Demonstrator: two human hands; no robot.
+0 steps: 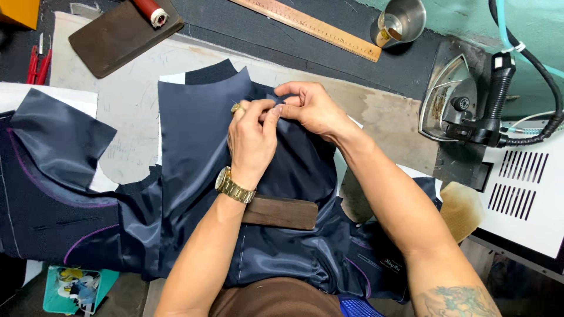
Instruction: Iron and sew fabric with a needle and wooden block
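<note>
A dark navy garment piece with shiny lining [194, 135] lies spread over the work table. My left hand [252, 138], with a gold ring and a gold watch, pinches the cloth's upper edge near the table's middle. My right hand [311, 108] meets it from the right and grips the same fold of fabric, fingertips touching. A dark wooden block [282, 212] rests on the lining just below my left wrist.
A steam iron [464, 103] with a black hose sits at the right on a scorched pad. A wooden ruler [311, 26] and a metal cup [402, 22] lie at the back. Another wooden block [120, 38], red snips [38, 66] and a loose lining piece [59, 138] are at the left.
</note>
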